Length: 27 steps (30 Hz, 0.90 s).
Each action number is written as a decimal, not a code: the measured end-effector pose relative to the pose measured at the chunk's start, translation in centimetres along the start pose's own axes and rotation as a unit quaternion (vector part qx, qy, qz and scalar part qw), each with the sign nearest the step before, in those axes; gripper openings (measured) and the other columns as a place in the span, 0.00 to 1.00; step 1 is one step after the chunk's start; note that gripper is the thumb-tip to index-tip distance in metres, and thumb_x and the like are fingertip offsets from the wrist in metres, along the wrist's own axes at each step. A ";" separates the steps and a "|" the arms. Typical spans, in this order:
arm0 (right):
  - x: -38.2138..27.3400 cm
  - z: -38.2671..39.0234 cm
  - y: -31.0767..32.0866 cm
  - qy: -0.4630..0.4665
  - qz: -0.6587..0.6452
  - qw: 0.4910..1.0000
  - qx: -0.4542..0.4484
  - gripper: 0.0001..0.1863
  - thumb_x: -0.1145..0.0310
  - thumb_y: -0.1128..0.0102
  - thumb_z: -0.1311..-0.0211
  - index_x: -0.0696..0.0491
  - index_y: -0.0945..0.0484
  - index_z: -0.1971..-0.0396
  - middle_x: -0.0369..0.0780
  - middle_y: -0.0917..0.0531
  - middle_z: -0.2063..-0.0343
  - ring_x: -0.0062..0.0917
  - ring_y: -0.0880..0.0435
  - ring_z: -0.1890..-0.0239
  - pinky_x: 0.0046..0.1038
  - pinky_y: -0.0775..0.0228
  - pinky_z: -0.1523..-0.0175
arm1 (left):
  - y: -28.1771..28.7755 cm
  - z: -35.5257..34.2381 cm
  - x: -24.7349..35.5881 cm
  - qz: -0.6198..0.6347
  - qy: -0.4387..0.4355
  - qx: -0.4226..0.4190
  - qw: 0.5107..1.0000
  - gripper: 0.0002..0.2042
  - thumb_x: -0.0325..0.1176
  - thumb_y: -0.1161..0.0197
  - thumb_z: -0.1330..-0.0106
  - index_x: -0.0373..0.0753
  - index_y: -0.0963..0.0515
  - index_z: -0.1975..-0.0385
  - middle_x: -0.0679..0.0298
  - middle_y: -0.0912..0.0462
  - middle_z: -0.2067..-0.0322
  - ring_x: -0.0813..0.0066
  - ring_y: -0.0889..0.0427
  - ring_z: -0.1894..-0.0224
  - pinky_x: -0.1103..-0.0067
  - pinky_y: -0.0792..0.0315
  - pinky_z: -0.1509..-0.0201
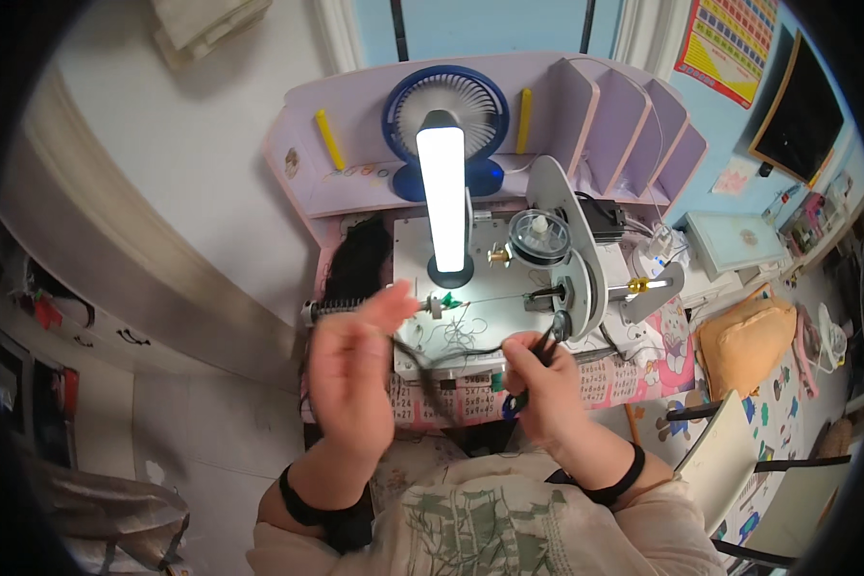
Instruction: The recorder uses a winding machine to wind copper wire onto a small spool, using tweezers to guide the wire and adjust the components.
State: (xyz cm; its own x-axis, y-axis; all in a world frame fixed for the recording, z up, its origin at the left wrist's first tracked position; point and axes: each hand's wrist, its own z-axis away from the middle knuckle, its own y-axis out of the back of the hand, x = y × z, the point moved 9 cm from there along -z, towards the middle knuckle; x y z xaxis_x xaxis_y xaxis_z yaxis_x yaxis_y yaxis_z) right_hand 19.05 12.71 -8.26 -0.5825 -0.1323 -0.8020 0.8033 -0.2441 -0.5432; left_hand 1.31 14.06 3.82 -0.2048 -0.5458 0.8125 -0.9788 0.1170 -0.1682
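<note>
My left hand [350, 374] is raised before the machine [422, 250], slightly blurred, upper fingers partly extended, lower ones on a thin black strand [413, 357]. My right hand [538, 379] grips a slim dark tool [547, 348], which looks like scissors or tweezers, and pinches the strand’s other part; its loose lengths hang between my hands. Behind them are a spring-wrapped shaft [336, 307] with a small green piece [451, 300], loose pale thread [456, 331], a round clear spool case [538, 237] and a bright lamp [442, 192]. A black fibre bundle [355, 264] lies left.
A lilac shelf unit [614, 125] holds a blue fan [444, 106] behind the machine. Its side plate [557, 178] rises at right, near a white box [734, 235]. An orange cushion [744, 346] and a chair [715, 461] are at right; a wall [202, 163] borders the left.
</note>
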 end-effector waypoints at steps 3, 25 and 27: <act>3.0 -2.1 0.9 -0.039 -0.039 0.997 0.049 0.06 0.70 0.39 0.40 0.54 0.26 0.68 0.28 0.30 0.82 0.11 0.38 0.82 0.17 0.47 0.76 | 3.8 -1.4 -3.1 0.209 0.135 0.138 0.959 0.02 0.26 0.52 0.31 0.37 0.33 0.65 0.53 0.20 0.63 0.70 0.21 0.60 0.75 0.28 0.52; 3.1 -4.5 -0.8 -0.021 -0.195 0.980 0.025 0.07 0.65 0.40 0.37 0.52 0.25 0.66 0.31 0.27 0.75 0.14 0.35 0.79 0.20 0.44 0.72 | -6.6 -3.7 -5.7 -0.494 -0.160 -0.214 0.827 0.05 0.32 0.33 0.57 0.45 0.19 0.79 0.68 0.31 0.79 0.68 0.28 0.73 0.72 0.35 0.72; 3.2 -4.7 -0.8 -0.017 -0.195 0.981 0.005 0.08 0.65 0.40 0.38 0.53 0.25 0.65 0.31 0.26 0.74 0.14 0.35 0.79 0.20 0.43 0.71 | -6.6 -3.9 -5.6 -0.491 -0.155 -0.216 0.830 0.04 0.32 0.33 0.57 0.45 0.19 0.79 0.68 0.31 0.79 0.67 0.28 0.73 0.72 0.35 0.71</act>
State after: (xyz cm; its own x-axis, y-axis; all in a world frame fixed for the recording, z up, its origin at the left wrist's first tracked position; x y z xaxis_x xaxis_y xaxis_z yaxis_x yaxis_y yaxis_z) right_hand 17.17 16.98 -11.55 -0.8489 -0.0584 -0.5253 0.5178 -0.2909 -0.8045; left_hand 8.97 19.57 2.50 0.6342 -0.7333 0.2451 -0.5953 -0.2609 0.7599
